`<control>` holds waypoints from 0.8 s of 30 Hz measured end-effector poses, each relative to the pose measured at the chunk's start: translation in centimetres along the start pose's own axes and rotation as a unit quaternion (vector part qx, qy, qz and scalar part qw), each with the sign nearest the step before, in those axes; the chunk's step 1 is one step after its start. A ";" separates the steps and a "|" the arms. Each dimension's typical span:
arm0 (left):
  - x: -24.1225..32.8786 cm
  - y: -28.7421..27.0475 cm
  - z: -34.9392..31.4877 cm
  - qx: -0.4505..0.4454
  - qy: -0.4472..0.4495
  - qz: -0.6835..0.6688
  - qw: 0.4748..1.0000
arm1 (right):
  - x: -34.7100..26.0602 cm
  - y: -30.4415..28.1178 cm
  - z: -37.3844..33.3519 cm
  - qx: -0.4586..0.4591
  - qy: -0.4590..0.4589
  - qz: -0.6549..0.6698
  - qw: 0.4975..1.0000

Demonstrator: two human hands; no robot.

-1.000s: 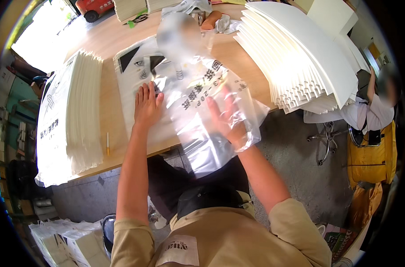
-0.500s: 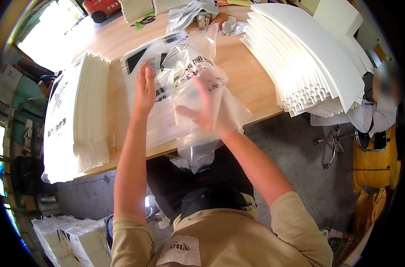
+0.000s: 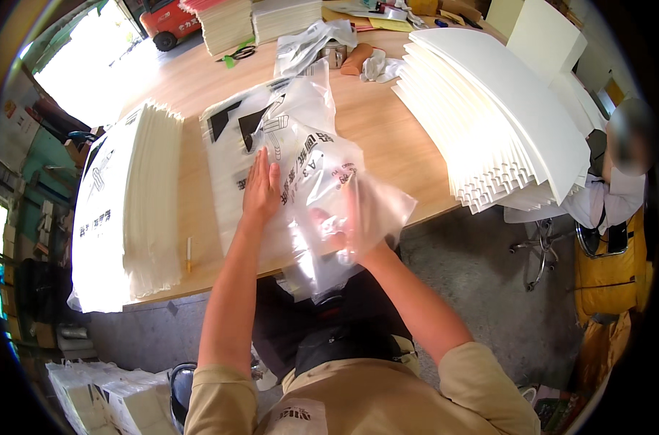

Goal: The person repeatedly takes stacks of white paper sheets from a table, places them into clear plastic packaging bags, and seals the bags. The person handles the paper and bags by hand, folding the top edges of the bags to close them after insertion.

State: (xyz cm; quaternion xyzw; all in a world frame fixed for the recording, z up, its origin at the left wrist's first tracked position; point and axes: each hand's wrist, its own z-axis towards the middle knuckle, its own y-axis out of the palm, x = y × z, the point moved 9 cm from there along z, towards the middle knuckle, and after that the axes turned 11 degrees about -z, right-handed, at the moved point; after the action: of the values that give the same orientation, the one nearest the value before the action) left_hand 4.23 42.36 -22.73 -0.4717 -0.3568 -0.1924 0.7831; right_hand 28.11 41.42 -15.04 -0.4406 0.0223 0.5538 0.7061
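Note:
A clear plastic bag [image 3: 309, 156] with dark printing lies loosely over the near middle of the table, its lower end hanging past the edge. My left hand [image 3: 262, 190] rests flat against its left side, fingers together and stretched out. Seen through the plastic, my right hand [image 3: 344, 217] is inside or behind the bag, thumb apart from raised fingers. The film blurs the fingertips. Beneath lie more printed clear bags [image 3: 224, 170], partly covered by the upper one.
Left stands a tall stack of printed packs of cream paper [image 3: 101, 210]; beside it lies a thin white stick [image 3: 189, 254]. Fanned white sheets [image 3: 489, 109] fill the right. Black scissors [image 3: 241, 53], a tin [image 3: 334, 54] and paper stacks [image 3: 286, 20] sit farther back. A person [image 3: 619, 185] sits at right.
My left hand has come down and rightward onto the bag from above its left side. My right hand has moved slightly nearer to me within the plastic, and the bag has spread flatter.

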 end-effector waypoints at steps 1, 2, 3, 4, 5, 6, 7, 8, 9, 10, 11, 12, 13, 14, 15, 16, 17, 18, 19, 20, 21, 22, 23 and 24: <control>-0.1 -0.1 0.0 -0.001 -0.003 0.022 1.000 | 0.9 -1.1 -0.6 0.024 0.003 -0.020 1.000; -0.2 -0.1 0.0 -0.003 -0.006 0.043 0.999 | 1.2 -1.8 -1.2 0.047 0.007 -0.040 0.998; 0.1 -0.1 0.0 -0.004 -0.005 0.044 0.999 | 1.2 -3.5 -2.0 0.093 0.051 0.001 0.994; 0.3 0.0 0.0 -0.006 -0.005 0.044 0.999 | 1.2 -3.7 -2.1 0.081 0.048 0.003 0.996; 0.6 0.1 -0.1 -0.007 -0.005 0.045 0.999 | 1.3 -3.8 -2.1 0.069 0.044 0.006 0.997; 0.5 0.2 -0.2 -0.010 -0.001 0.044 0.999 | 1.2 -4.0 -2.5 0.059 0.042 0.011 0.997; 0.2 0.2 0.0 -0.011 0.005 0.043 0.999 | 1.8 -2.2 -2.9 0.016 0.035 0.022 0.999; 0.0 0.2 0.2 -0.012 0.011 0.042 0.999 | 3.6 -0.8 -3.7 -0.017 0.112 0.165 0.980; -0.9 -0.1 0.2 -0.010 0.005 0.024 1.000 | 3.3 0.8 -3.4 -0.053 0.181 0.309 0.932; -1.5 -0.4 0.1 -0.008 0.000 0.005 1.000 | 2.5 2.1 -3.2 -0.088 0.246 0.441 0.858; -2.0 -0.7 0.2 -0.006 -0.006 -0.014 1.000 | 1.2 1.3 -2.1 -0.087 0.229 0.457 0.855; -1.4 -0.9 0.5 -0.002 0.003 -0.049 0.999 | 2.6 2.5 -2.8 -0.118 0.280 0.434 0.848; -0.4 -1.2 1.0 0.001 0.011 -0.084 0.996 | 4.4 4.2 -3.7 -0.148 0.331 0.409 0.837; 0.5 -1.7 1.4 0.006 0.018 -0.118 0.993 | 6.1 5.5 -4.8 -0.177 0.380 0.384 0.823; 1.4 -2.8 2.0 0.016 0.025 -0.150 0.988 | 5.1 4.5 -2.9 -0.155 0.324 0.405 0.841; 2.0 -3.8 1.8 0.028 0.025 -0.181 0.983 | 3.7 3.3 -1.4 -0.139 0.270 0.425 0.853; 2.5 -4.9 1.4 0.040 0.026 -0.212 0.976 | 2.1 2.1 0.1 -0.122 0.215 0.444 0.861; 5.1 -4.9 0.3 0.007 0.031 -0.229 0.973 | 1.5 0.9 0.2 -0.097 0.172 0.460 0.866; 10.0 -5.1 -0.5 -0.030 0.045 -0.248 0.967 | 3.6 1.7 -0.8 -0.138 0.241 0.345 0.896; 13.3 -5.3 -1.7 -0.059 0.094 -0.231 0.967 | 3.8 2.4 -0.5 -0.154 0.245 0.314 0.904; 16.5 -5.2 -2.9 -0.088 0.144 -0.217 0.961 | 4.1 3.4 -0.5 -0.167 0.252 0.280 0.911; 19.2 -4.7 -5.0 -0.117 0.226 -0.171 0.952 | 4.8 4.2 -0.5 -0.181 0.258 0.245 0.917; 21.6 -4.3 -6.9 -0.135 0.228 -0.145 0.953 | 2.6 2.9 0.5 -0.132 0.175 0.282 0.934; 23.8 -3.6 -8.9 -0.159 0.228 -0.123 0.953 | 0.5 1.2 1.1 -0.084 0.089 0.313 0.942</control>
State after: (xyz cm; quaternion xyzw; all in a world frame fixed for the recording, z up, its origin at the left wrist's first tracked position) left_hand 21.28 33.70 -5.65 -0.4862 -0.1891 -0.4436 0.7288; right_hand 26.84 42.49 -15.29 -0.5165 0.1758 0.7052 0.4527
